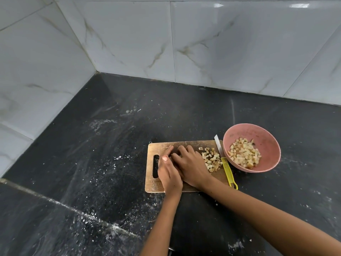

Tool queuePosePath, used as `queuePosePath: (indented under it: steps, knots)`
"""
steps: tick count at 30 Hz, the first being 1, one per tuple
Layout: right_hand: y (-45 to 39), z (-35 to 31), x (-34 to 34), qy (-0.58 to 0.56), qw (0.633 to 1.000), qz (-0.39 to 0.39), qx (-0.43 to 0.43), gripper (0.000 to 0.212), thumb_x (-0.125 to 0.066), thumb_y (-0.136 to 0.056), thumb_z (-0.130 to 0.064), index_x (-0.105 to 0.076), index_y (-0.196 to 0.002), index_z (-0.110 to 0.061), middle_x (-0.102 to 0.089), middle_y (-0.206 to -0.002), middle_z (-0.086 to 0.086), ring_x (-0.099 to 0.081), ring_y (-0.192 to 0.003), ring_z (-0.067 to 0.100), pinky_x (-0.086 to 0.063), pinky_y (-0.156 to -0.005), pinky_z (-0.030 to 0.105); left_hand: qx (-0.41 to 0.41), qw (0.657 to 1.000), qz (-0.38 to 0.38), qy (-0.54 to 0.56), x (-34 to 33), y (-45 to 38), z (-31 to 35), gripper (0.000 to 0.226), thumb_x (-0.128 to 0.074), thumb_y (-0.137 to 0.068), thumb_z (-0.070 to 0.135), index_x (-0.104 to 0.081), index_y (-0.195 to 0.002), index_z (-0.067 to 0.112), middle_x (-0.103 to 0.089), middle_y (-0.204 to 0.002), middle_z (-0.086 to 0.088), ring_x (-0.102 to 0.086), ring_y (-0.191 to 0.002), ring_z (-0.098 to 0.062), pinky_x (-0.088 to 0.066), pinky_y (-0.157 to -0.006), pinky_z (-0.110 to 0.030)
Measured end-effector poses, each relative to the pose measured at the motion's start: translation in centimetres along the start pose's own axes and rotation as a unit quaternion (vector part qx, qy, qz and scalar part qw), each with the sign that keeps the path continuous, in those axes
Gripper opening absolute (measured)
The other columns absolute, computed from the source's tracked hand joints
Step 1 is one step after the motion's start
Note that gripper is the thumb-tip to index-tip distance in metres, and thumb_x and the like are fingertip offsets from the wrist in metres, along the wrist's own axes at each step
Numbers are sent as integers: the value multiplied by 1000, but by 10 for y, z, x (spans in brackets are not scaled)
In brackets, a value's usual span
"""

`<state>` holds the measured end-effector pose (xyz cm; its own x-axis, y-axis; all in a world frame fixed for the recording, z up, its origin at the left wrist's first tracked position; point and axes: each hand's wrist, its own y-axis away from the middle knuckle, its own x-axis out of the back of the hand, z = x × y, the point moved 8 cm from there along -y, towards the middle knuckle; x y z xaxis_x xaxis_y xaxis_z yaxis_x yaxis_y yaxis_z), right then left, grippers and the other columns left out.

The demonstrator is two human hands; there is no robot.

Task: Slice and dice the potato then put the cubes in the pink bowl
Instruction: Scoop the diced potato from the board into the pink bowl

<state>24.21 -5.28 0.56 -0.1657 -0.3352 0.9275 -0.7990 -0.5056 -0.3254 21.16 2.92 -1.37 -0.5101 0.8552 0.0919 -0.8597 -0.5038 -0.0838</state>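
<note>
A wooden cutting board lies on the dark counter. Both my hands rest on its middle, side by side and cupped together: my left hand on the left, my right hand on the right, fingers curved down. Whatever lies under them is hidden. A pile of potato cubes sits on the board just right of my right hand. The pink bowl stands right of the board with more potato cubes inside. A knife with a yellow handle and white blade lies along the board's right edge, not held.
The black stone counter is dusted with white specks. Marble-tiled walls rise at the back and left, meeting in a corner. A raised counter edge runs diagonally at the lower left.
</note>
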Motion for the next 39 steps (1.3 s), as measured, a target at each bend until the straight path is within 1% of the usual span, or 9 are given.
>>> queuePosePath:
  steps: [4, 6, 12, 15, 20, 25, 31, 36, 39]
  knots:
    - [-4, 0, 2, 8, 1000, 18, 1, 9, -63, -82, -23, -61, -78, -15, -57, -81, 3, -49, -63, 18, -34, -41, 24, 21, 999, 21, 11, 2, 1, -1, 77, -18, -93, 64, -66, -119, 10, -66, -117, 5, -57, -114, -5, -44, -101, -29]
    - [-6, 2, 4, 5, 1000, 30, -4, 15, -74, -75, -16, -60, -70, -14, -57, -72, 1, -49, -55, 16, -30, -38, 22, 28, 999, 24, 30, 2, 1, 0, 71, -22, -94, 60, -67, -116, 10, -68, -114, 4, -60, -112, -7, -46, -99, -33]
    - [-18, 27, 21, -146, 974, 86, -153, 46, -47, -96, -28, -58, -54, -15, -52, -52, -4, -42, -41, 6, -33, -42, 20, 5, 999, 34, 1, 3, 4, 14, 46, -30, -98, 48, -67, -107, 22, -69, -101, 10, -63, -99, -3, -48, -87, -23]
    - [-22, 45, 22, -287, 922, 69, -251, 48, -53, -97, -20, -52, -49, -14, -45, -45, -4, -39, -40, 6, -33, -47, 15, -2, 999, 37, -21, 3, 3, 20, 44, -33, -98, 47, -66, -107, 19, -68, -91, 6, -63, -85, -8, -51, -77, -27]
    - [-15, 58, 21, -467, 791, 53, -391, 51, -55, -94, -15, -45, -44, -16, -37, -36, -11, -36, -37, 4, -32, -45, 15, -10, 999, 11, -42, -11, 3, 36, 34, -39, -101, 37, -64, -117, 21, -67, -110, 10, -61, -105, -7, -50, -93, -37]
    - [-13, 53, 43, -561, 711, 43, -422, 33, -57, -93, -19, -65, -63, -9, -57, -54, -2, -55, -51, 4, -46, -52, 18, -4, 998, 19, 52, -26, 6, 69, 29, -39, -104, 20, -64, -114, 12, -68, -106, 4, -63, -101, -4, -53, -88, -30]
    - [7, 100, 95, -634, 621, 90, -453, 21, -61, -92, -25, -65, -80, -8, -64, -70, 5, -63, -62, 16, -51, -56, 25, 1, 995, -45, 85, -78, 18, 96, 27, -40, -103, 25, -65, -111, 19, -69, -106, 6, -63, -101, -8, -52, -87, -31]
    - [43, 168, 128, -495, 736, 153, -436, 40, -55, -94, -43, -53, -69, -12, -55, -64, 5, -55, -63, 17, -46, -67, 33, 50, 981, -122, 139, -124, 36, 110, 30, -38, -104, 23, -64, -113, 11, -68, -110, 3, -64, -103, -3, -51, -87, -19]
    - [50, 186, 121, -472, 771, 118, -412, 36, -49, -98, -41, -53, -75, -13, -58, -71, 2, -57, -69, 16, -47, -71, 35, 94, 968, -160, 170, -140, 41, 108, 32, -37, -104, 23, -64, -111, 8, -70, -104, -1, -67, -96, -6, -52, -77, -17]
